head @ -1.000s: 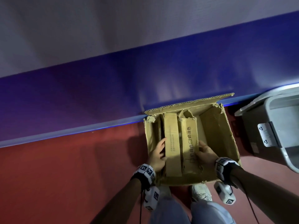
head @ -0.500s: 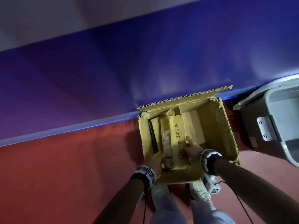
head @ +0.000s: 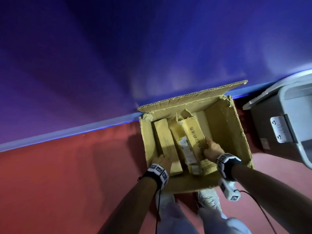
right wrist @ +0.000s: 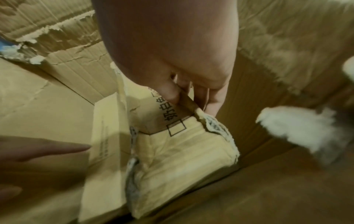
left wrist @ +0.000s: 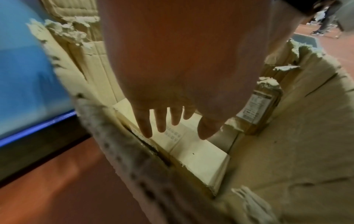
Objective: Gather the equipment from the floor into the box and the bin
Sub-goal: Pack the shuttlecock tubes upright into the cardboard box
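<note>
Open cardboard box [head: 224, 132] on the red floor [head: 67, 166], against the blue wall [head: 118, 65], far flap standing up along the wall, rim torn at the corners. Inside, several long flat cartons packed side by side, running near to far. Right hand [head: 213, 149] low in the box, thumb on top and fingers under the right edge of the printed carton [head: 194, 135], clamped on it; black characters and small printed squares on that carton's face, near end crushed and torn. Left hand [head: 163, 162] at the near left corner of the box, fingers [left wrist: 161, 119] straight and spread, reaching down over the plain carton [head: 164, 141] at the left; touching or just above it, cannot tell. Between the two, a narrow carton with a white label [head: 184, 148]. Grey bin [head: 287, 125] just right of the box, lid raised, white latch on its side. White shoes [head: 207, 198] on the floor at the box's near edge.
</note>
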Action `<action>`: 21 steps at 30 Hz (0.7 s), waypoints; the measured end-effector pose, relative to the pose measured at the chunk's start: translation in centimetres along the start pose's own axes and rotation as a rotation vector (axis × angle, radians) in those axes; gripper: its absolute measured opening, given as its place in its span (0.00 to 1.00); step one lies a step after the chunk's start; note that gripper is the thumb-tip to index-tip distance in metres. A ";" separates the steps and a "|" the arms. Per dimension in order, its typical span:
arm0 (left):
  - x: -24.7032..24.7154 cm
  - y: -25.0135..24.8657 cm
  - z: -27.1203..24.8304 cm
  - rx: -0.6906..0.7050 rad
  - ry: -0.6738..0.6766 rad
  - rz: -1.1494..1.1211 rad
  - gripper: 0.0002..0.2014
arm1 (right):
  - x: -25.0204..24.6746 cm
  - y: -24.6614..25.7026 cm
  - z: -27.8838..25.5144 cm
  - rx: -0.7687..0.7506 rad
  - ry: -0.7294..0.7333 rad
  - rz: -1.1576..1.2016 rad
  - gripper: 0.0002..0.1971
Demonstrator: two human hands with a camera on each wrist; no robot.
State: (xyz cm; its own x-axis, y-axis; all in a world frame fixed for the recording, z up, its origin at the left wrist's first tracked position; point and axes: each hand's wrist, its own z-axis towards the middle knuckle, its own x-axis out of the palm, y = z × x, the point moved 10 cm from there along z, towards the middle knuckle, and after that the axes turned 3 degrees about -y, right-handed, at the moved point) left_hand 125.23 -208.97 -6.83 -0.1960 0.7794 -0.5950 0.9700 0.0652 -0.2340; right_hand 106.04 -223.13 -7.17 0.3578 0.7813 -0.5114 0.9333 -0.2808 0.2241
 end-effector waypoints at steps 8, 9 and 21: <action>0.9 -2.5 5.5 0.112 0.080 0.243 0.45 | -0.3 -0.2 3.1 -0.047 0.028 -0.136 0.32; 1.3 -2.5 6.2 0.103 0.090 0.264 0.45 | 0.7 0.3 3.7 -0.075 0.037 -0.138 0.32; 3.4 3.9 6.5 -0.237 0.185 0.353 0.34 | 13.2 4.8 8.7 -0.153 0.133 -0.184 0.34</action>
State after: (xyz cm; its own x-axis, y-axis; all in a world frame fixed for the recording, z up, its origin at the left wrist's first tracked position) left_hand 127.48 -210.11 -14.72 0.1601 0.8764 -0.4542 0.9831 -0.1000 0.1536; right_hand 115.52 -218.96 -20.04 0.1662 0.8806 -0.4437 0.9629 -0.0479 0.2655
